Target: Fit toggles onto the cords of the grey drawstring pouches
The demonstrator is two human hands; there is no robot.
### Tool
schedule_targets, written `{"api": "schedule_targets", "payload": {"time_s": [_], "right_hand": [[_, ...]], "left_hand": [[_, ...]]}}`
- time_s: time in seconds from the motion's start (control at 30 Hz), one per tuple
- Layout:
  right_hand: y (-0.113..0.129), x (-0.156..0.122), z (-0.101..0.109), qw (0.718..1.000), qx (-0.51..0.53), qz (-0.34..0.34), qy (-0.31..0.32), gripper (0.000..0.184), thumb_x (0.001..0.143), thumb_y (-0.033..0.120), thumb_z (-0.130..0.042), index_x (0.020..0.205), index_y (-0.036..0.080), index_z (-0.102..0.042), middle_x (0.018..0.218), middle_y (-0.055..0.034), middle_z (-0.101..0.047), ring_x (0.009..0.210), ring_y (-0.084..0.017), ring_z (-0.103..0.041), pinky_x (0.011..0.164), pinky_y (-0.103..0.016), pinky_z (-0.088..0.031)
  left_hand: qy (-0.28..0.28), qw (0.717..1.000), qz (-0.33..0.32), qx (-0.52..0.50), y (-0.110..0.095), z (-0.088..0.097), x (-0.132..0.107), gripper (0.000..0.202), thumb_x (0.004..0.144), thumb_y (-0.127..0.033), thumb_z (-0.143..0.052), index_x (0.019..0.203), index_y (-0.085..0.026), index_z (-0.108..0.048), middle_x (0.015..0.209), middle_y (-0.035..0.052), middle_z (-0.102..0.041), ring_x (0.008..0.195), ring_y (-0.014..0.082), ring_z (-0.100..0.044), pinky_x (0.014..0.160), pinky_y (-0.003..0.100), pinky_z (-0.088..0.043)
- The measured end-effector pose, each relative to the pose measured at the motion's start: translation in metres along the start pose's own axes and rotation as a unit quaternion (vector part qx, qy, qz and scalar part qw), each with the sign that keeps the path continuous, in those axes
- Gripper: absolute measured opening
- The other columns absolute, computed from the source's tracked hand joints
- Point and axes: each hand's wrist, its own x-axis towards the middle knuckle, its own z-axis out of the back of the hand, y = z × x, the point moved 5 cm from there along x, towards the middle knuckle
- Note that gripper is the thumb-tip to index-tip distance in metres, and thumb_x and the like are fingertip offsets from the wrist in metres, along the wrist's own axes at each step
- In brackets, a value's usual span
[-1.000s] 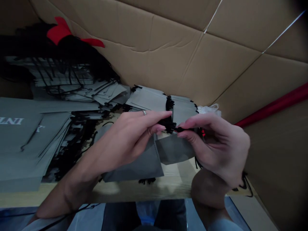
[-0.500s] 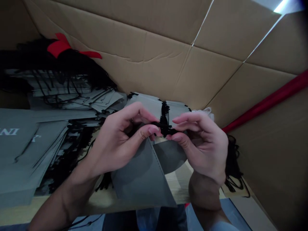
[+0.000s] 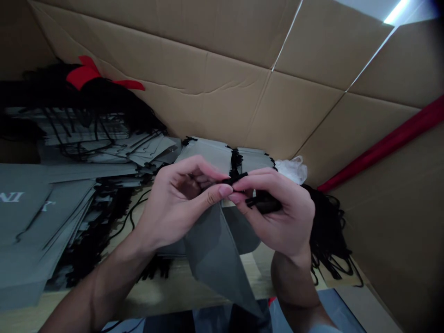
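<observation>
My left hand (image 3: 183,208) pinches a short black cord (image 3: 240,177) between thumb and index finger. From the other side my right hand (image 3: 287,212) closes thumb and fingers on the same cord, and the fingertips of both hands nearly meet. More black cord loops inside the right hand's curled fingers. Below the hands hangs a grey fabric drawstring bag (image 3: 222,263), its lower corner over the table's front edge. Its top is hidden behind my fingers, so how the cord joins it cannot be seen.
Grey bags with black cord ends lie stacked at left (image 3: 24,236) and behind my hands (image 3: 211,150). A black cord bundle with a red tie (image 3: 83,76) sits back left; another cord pile (image 3: 329,236) lies right, near clear plastic (image 3: 293,170). Cardboard (image 3: 222,78) walls the back.
My right hand has moved left, bringing its fingertips close to my left hand's. The grey bag has swung and twisted slightly, its lower corner sinking. The view has shifted a little.
</observation>
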Motion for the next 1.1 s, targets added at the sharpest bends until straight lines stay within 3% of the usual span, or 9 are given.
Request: {"api": "schedule_targets", "payload": {"time_s": [0.13, 0.33, 0.47, 0.63, 0.9, 1.0, 1.1], "right_hand": [[-0.001, 0.002, -0.001, 1.0, -0.01, 0.022, -0.015, 0.022, 0.096, 0.006, -0.084, 0.106, 0.024, -0.078, 0.098, 0.0018, -0.084, 0.086, -0.015, -0.078, 0.078, -0.027, -0.066], [0.001, -0.001, 0.001, 0.998, -0.029, 0.028, -0.045, 0.025, 0.093, 0.006, -0.085, 0.11, 0.022, -0.078, 0.1, 0.0005, -0.083, 0.083, -0.014, -0.076, 0.077, -0.028, -0.065], [0.003, -0.001, -0.001, 0.998, -0.021, 0.064, -0.021, 0.029, 0.093, -0.001, -0.08, 0.114, 0.02, -0.079, 0.099, -0.0015, -0.083, 0.089, -0.015, -0.078, 0.082, -0.03, -0.066], [-0.004, -0.003, 0.002, 0.999, -0.024, 0.021, -0.001, 0.029, 0.092, -0.001, -0.081, 0.108, 0.023, -0.079, 0.094, 0.0024, -0.082, 0.084, -0.012, -0.074, 0.078, -0.028, -0.062], [-0.014, -0.006, 0.003, 0.994, 0.043, -0.097, 0.014, 0.042, 0.075, -0.004, -0.081, 0.102, 0.028, -0.083, 0.088, 0.0094, -0.084, 0.074, -0.01, -0.075, 0.068, -0.021, -0.061], [-0.015, -0.005, 0.003, 0.992, 0.049, -0.117, 0.015, 0.04, 0.076, -0.003, -0.079, 0.1, 0.029, -0.083, 0.087, 0.0096, -0.084, 0.071, -0.01, -0.075, 0.065, -0.022, -0.061], [-0.015, -0.004, 0.002, 0.992, 0.03, -0.126, 0.013, 0.03, 0.08, 0.002, -0.081, 0.096, 0.028, -0.083, 0.084, 0.0094, -0.083, 0.068, -0.009, -0.073, 0.062, -0.021, -0.059]], "left_hand": [[0.022, 0.999, -0.026, 0.006, -0.003, -0.002, -0.002, 0.007, 0.096, -0.023, -0.097, 0.099, -0.025, -0.091, 0.098, -0.0008, -0.089, 0.09, 0.0093, -0.084, 0.084, 0.011, -0.069], [0.013, 0.997, -0.065, 0.046, -0.009, -0.002, -0.006, 0.019, 0.093, -0.008, -0.093, 0.103, -0.025, -0.091, 0.095, -0.0037, -0.089, 0.087, 0.0083, -0.085, 0.082, 0.009, -0.069], [0.011, 0.986, -0.119, 0.119, -0.009, -0.001, -0.009, 0.022, 0.094, -0.006, -0.091, 0.104, -0.025, -0.089, 0.101, -0.0031, -0.09, 0.092, 0.0119, -0.086, 0.084, 0.018, -0.07], [0.045, 0.947, -0.207, 0.241, -0.014, 0.002, -0.011, 0.017, 0.1, -0.01, -0.088, 0.109, -0.024, -0.086, 0.106, -0.0018, -0.09, 0.097, 0.0134, -0.085, 0.087, 0.023, -0.067], [0.088, 0.912, -0.25, 0.311, -0.021, 0.008, -0.013, 0.024, 0.102, -0.006, -0.084, 0.116, -0.026, -0.084, 0.108, -0.0023, -0.09, 0.1, 0.0152, -0.087, 0.089, 0.025, -0.07], [0.088, 0.879, -0.295, 0.364, -0.022, 0.008, -0.016, 0.025, 0.103, -0.006, -0.082, 0.118, -0.026, -0.081, 0.112, -0.0028, -0.09, 0.098, 0.0135, -0.088, 0.089, 0.022, -0.07], [0.09, 0.831, -0.334, 0.436, -0.019, 0.002, -0.02, 0.016, 0.108, -0.009, -0.076, 0.117, -0.023, -0.076, 0.106, -0.0023, -0.089, 0.091, 0.0122, -0.086, 0.079, 0.022, -0.067]]}}
